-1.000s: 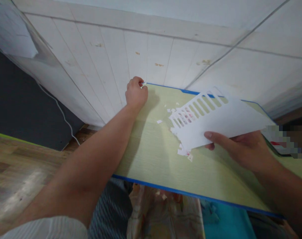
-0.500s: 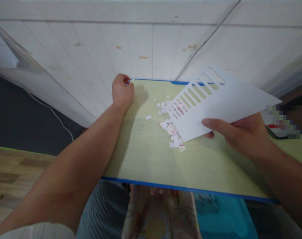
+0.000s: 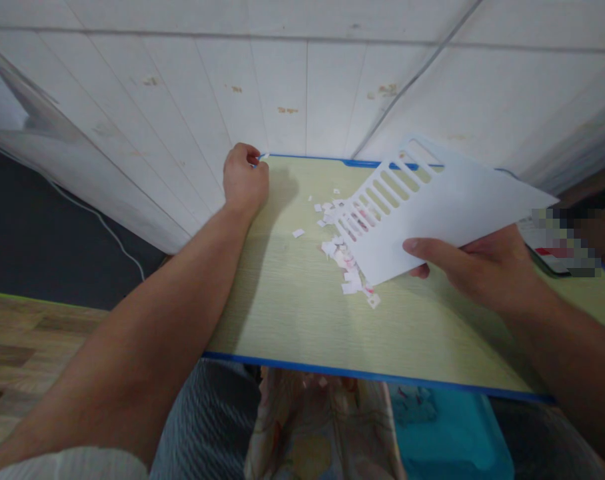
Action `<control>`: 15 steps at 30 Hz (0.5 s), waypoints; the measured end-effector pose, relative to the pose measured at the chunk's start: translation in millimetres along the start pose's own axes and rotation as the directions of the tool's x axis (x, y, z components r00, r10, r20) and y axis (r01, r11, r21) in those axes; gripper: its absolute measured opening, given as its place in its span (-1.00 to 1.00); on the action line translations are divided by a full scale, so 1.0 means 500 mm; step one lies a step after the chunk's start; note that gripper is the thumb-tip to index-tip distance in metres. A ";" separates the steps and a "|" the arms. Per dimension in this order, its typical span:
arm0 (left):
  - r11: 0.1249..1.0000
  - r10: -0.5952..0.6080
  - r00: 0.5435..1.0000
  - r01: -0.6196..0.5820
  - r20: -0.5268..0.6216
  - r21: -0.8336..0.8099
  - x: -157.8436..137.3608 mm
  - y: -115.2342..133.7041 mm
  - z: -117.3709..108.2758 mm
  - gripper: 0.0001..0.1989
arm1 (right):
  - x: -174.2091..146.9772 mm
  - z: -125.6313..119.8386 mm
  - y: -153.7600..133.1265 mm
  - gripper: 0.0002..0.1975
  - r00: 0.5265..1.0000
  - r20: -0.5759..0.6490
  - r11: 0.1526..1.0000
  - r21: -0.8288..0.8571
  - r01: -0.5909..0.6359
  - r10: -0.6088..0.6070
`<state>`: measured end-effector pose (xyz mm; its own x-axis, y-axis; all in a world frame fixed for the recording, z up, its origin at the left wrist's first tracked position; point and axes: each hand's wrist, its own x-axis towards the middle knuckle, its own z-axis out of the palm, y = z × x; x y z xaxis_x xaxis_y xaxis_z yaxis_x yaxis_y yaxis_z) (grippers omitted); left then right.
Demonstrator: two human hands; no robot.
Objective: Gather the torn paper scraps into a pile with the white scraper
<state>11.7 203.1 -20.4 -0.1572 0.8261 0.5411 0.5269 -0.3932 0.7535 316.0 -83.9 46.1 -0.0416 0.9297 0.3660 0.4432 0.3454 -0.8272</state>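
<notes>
My right hand (image 3: 482,267) grips a thin white sheet with a row of rounded slots (image 3: 447,200), thumb on top and fingers underneath. The sheet is tilted, its slotted side toward the wall and its left edge down by a pile of torn paper scraps (image 3: 345,257), some seen through the slots. My left hand (image 3: 246,177) is closed at the table's far left corner, its fingers curled. A tiny white scrap (image 3: 266,155) shows by the fingertips; what the fingers hold, if anything, is hidden.
The pale table (image 3: 282,313) has a blue rim and stands against a white panelled wall (image 3: 282,73) with a grey cable (image 3: 412,83). Below its front edge are a patterned cloth-like bag (image 3: 327,433) and a turquoise tub (image 3: 452,433). A blurred-out item (image 3: 557,250) lies at right.
The slotted sheet has shifted slightly, and the nearest scraps have slid a little to the right and toward me. My left hand stays at the corner.
</notes>
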 end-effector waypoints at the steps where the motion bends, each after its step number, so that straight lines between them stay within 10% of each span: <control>1: 1.000 0.007 1.000 -0.007 -0.003 0.002 -0.001 0.000 0.000 -0.82 | -0.001 0.001 -0.001 -0.66 1.000 0.023 1.000 0.009 -0.003 0.003; 15: 1.000 -0.010 1.000 0.010 -0.021 0.019 -0.001 0.008 0.001 -0.80 | -0.007 0.010 -0.024 -0.70 0.999 -0.002 0.998 0.025 -0.050 0.050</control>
<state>14.4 201.1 -18.0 -0.1798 0.8213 0.5414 0.5412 -0.3770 0.7516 306.5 -90.8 52.7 -0.0175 0.9457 0.3246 0.4225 0.3013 -0.8548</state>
